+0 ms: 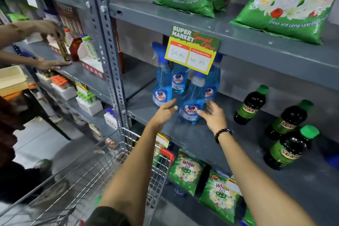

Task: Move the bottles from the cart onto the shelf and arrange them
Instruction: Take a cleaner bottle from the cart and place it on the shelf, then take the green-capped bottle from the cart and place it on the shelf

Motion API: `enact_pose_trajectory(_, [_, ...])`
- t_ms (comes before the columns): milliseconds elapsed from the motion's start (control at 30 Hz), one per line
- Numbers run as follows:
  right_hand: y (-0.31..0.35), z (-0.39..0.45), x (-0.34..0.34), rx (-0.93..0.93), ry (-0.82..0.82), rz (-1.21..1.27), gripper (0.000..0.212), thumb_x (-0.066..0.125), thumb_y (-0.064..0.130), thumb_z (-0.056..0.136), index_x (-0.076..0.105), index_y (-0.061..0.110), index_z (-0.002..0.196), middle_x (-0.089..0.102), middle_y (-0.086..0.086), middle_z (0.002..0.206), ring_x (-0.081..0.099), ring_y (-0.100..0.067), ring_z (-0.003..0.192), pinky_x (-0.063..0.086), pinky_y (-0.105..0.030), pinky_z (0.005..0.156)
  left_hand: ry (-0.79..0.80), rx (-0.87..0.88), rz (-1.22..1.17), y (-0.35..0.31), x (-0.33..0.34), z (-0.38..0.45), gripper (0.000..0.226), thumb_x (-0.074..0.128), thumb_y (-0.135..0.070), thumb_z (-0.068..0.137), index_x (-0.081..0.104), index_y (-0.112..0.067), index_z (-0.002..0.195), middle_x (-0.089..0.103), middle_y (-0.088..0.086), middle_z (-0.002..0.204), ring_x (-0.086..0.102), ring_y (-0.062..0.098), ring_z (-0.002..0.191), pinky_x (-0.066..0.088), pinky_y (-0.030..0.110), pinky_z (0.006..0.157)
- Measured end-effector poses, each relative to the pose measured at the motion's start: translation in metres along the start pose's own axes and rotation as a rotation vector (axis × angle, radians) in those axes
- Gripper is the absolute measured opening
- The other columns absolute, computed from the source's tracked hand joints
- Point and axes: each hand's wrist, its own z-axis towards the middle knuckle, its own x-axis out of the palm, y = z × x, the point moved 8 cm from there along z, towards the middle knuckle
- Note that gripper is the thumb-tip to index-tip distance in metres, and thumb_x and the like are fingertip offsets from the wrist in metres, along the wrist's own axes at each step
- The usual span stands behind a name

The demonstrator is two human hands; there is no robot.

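Several blue Colin bottles stand on the grey shelf [198, 139]; the front one [190, 102] has a white cap and leans slightly. My left hand [164, 113] is open at its left side, fingertips close to the label. On the bottle's right, my right hand [213, 115] is open too, fingers spread near its base. Neither hand grips it. Three dark Sunny bottles with green caps [251, 105] [289, 120] [289, 148] stand farther right on the same shelf. The wire cart [102, 167] sits below my left arm; its contents are hard to make out.
A price sign [192, 51] hangs from the shelf above, hiding the tops of the rear blue bottles. Green detergent bags [289, 3] lie on the upper shelf and others [187, 172] below. Another person's hands [53, 47] work at the neighbouring shelf on the left.
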Motion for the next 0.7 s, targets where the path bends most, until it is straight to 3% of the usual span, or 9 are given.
enact_pose_trajectory(100, [-0.022,-0.029,0.001,0.09,-0.159,-0.095,0.056,0.069,0.007,0.078,0.047,0.001,0.13,0.053,-0.018,0.135,0.053,-0.028,0.122,0.043,-0.036,0.103,-0.069,-0.06,-0.051,0.036,-0.02,-0.041,0.046,0.04,-0.005,0.095,0.034,-0.005,0.141,0.038,0.003,0.147,0.038,0.02,0.133,0.034,0.028,0.099])
enact_pose_trajectory(200, [-0.041,-0.06,0.037,0.117,-0.107,-0.082,0.049,0.068,0.008,0.08,0.052,0.0,0.125,0.055,-0.019,0.132,0.054,-0.029,0.12,0.044,-0.038,0.101,-0.217,-0.143,-0.12,0.085,-0.05,-0.085,0.046,0.038,-0.005,0.096,0.032,-0.002,0.142,0.04,0.006,0.144,0.039,0.023,0.132,0.037,0.031,0.098])
enact_pose_trajectory(333, [-0.076,-0.094,0.128,0.171,0.226,-0.207,0.04,0.067,0.01,0.081,0.057,-0.001,0.118,0.062,-0.018,0.122,0.06,-0.025,0.108,0.045,-0.04,0.101,-0.457,-0.327,-0.201,0.167,-0.096,-0.15,0.042,0.037,-0.017,0.098,0.038,-0.008,0.139,0.038,0.011,0.148,0.039,0.031,0.133,0.031,0.045,0.113])
enact_pose_trajectory(400, [-0.1,-0.105,0.174,0.191,0.374,-0.275,0.034,0.067,0.009,0.081,0.061,-0.004,0.111,0.065,-0.022,0.114,0.059,-0.022,0.099,0.047,-0.04,0.098,-0.548,-0.406,-0.233,0.208,-0.116,-0.176,0.045,0.036,-0.022,0.098,0.035,-0.01,0.141,0.036,0.013,0.149,0.036,0.034,0.134,0.03,0.049,0.113])
enact_pose_trajectory(467, [-0.126,-0.115,0.217,0.22,0.531,-0.398,0.033,0.065,0.014,0.083,0.061,-0.004,0.111,0.066,-0.02,0.114,0.061,-0.026,0.105,0.046,-0.032,0.089,-0.656,-0.479,-0.321,0.246,-0.136,-0.197,0.044,0.038,-0.023,0.097,0.037,-0.008,0.139,0.039,0.016,0.147,0.039,0.035,0.133,0.031,0.049,0.112])
enact_pose_trajectory(533, [-0.153,-0.126,0.258,0.269,0.708,-0.531,0.035,0.06,0.021,0.087,0.06,-0.002,0.113,0.064,-0.016,0.118,0.059,-0.029,0.112,0.046,-0.033,0.091,-0.782,-0.545,-0.43,0.283,-0.154,-0.214,0.041,0.039,-0.017,0.097,0.043,0.001,0.133,0.05,0.017,0.135,0.045,0.034,0.126,0.034,0.047,0.107])
enact_pose_trajectory(600, [-0.185,-0.134,0.294,0.339,0.856,-0.616,0.034,0.055,0.024,0.09,0.061,-0.001,0.113,0.062,-0.016,0.124,0.056,-0.03,0.116,0.045,-0.032,0.095,-0.873,-0.611,-0.499,0.314,-0.167,-0.225,0.038,0.04,-0.011,0.096,0.044,0.011,0.126,0.058,0.02,0.112,0.051,0.034,0.103,0.044,0.048,0.092])
enact_pose_trajectory(667, [-0.219,-0.139,0.325,0.422,0.959,-0.661,0.036,0.049,0.019,0.094,0.056,-0.004,0.119,0.054,-0.017,0.135,0.051,-0.029,0.123,0.045,-0.018,0.09,-0.946,-0.671,-0.565,0.348,-0.173,-0.227,0.037,0.04,-0.006,0.095,0.041,0.021,0.121,0.056,0.036,0.086,0.036,0.019,0.095,0.044,0.058,0.084])
enact_pose_trajectory(700, [-0.237,-0.14,0.339,0.45,0.992,-0.685,0.036,0.046,0.017,0.095,0.054,-0.004,0.123,0.05,-0.016,0.139,0.049,-0.03,0.125,0.045,-0.015,0.088,-0.987,-0.687,-0.584,0.363,-0.175,-0.228,0.035,0.04,-0.006,0.096,0.043,0.022,0.116,0.056,0.043,0.088,0.037,0.045,0.119,0.047,0.055,0.085])
